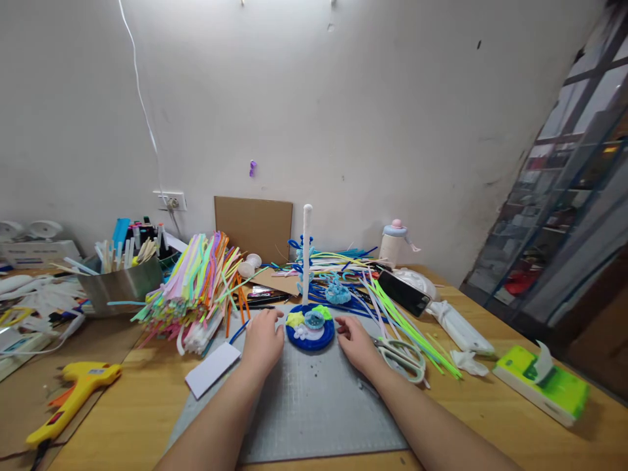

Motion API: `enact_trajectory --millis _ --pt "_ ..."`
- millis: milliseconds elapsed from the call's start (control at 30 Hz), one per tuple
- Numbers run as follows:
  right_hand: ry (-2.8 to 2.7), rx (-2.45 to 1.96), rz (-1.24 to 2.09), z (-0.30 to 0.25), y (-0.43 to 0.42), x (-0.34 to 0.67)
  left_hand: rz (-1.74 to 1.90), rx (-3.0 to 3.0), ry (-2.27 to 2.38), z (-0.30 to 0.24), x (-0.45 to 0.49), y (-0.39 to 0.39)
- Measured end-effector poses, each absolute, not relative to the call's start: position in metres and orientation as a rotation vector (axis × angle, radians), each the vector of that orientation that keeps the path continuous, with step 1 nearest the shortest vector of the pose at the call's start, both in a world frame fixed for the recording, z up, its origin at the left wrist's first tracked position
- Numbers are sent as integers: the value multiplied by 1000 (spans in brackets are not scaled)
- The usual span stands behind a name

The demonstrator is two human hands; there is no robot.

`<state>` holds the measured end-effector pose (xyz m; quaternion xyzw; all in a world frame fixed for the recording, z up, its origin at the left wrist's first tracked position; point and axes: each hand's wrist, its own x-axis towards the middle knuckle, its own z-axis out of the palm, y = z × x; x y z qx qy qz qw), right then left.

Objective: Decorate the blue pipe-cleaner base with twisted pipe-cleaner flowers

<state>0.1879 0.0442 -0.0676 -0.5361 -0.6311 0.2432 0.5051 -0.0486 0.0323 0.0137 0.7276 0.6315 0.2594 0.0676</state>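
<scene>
A round blue pipe-cleaner base [310, 335] sits at the far end of a grey cutting mat [314, 405]. On it lie small yellow, green, white and light-blue fuzzy shapes, and a white fuzzy post [307, 252] rises upright from its back. My left hand [262, 340] rests palm down on the mat, its fingertips touching the left edge of the base. On the right side my right hand [356, 343] has its fingers curled against the base. Neither hand lifts anything.
A big heap of coloured pipe cleaners [199, 288] lies left of the base, more loose ones [392, 307] to the right. Scissors [405, 356], a phone [403, 293], a yellow glue gun [73, 392], a white card [212, 369], a metal tub of pens [120, 281] and a green tissue pack [542, 383] surround the mat.
</scene>
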Motion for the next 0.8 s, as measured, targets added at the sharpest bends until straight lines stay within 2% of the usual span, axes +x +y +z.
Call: enact_trajectory --millis 333,800 --pt "-1508 -1285 680 -65 42 183 619 1931 1886 8 -38 31" --pt "-1633 -1255 897 -62 41 186 605 1928 1838 1 -38 36"
